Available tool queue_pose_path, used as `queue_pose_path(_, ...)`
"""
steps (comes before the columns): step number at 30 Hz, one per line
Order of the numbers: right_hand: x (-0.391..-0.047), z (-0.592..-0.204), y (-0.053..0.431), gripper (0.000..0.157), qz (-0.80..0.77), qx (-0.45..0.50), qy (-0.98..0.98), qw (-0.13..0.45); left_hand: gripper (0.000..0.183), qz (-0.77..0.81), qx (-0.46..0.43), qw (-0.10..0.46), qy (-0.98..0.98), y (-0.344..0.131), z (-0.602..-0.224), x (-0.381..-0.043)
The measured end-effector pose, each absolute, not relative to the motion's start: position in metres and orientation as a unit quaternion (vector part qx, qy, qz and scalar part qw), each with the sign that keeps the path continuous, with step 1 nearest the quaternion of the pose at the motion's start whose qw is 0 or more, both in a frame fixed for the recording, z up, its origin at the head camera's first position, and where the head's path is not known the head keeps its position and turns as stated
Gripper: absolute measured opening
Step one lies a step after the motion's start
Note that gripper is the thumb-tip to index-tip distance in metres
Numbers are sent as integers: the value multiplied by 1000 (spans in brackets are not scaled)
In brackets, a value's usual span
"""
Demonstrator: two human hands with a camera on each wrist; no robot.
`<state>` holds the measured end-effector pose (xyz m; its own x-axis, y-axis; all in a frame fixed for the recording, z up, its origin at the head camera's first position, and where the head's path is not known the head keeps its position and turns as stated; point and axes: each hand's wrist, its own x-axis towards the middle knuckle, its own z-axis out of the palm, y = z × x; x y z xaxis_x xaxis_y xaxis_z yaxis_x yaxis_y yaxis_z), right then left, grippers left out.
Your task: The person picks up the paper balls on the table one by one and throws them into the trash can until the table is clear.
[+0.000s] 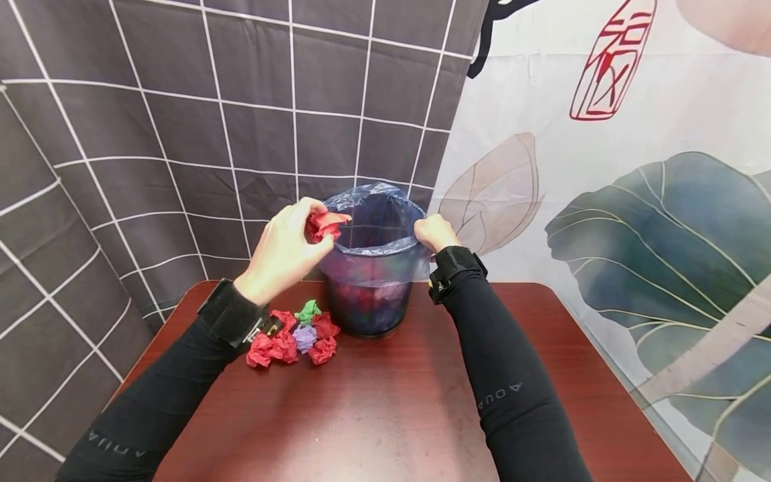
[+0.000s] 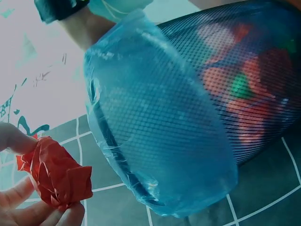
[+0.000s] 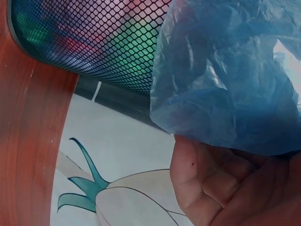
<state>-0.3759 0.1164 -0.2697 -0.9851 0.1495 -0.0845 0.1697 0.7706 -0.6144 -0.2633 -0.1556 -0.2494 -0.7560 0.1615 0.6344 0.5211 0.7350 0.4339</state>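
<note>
My left hand (image 1: pixel 288 251) holds a crumpled red paper ball (image 1: pixel 325 226) between thumb and fingers, at the left rim of a mesh trash bin (image 1: pixel 367 311). In the left wrist view the same red paper ball (image 2: pixel 59 174) is pinched just outside the bin's mouth. A translucent blue plastic bag (image 2: pixel 155 117) lines the bin and folds over its rim. My right hand (image 1: pixel 436 233) grips the bin's right rim through the bag; in the right wrist view its curled fingers (image 3: pixel 221 183) lie against the bag's edge. Crumpled papers (image 2: pixel 241 86) in red and green show through the mesh.
Several crumpled red paper balls (image 1: pixel 283 345), a green one (image 1: pixel 308 312) and a purple one (image 1: pixel 304 339) lie on the reddish-brown table (image 1: pixel 373 415), left of the bin. A dark grid-patterned cloth (image 1: pixel 253 60) and a white printed cloth (image 1: pixel 512 100) hang behind the table.
</note>
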Motion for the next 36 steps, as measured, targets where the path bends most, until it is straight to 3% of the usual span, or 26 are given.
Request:
queue_pose_path(14,-374,-266,110,50,-347,86,934,12,35,-308,-174,237,-905,-148,-247,-313)
queue_pose_path(24,-368,-268,110,53,-334,82,939,14,46,-312,-154,202,-916,-152,-258,-314)
queue_pose_path(36,-372,-269,114,53,-334,87,938,11,35,-315,-181,264,-893,-160,-279,-288)
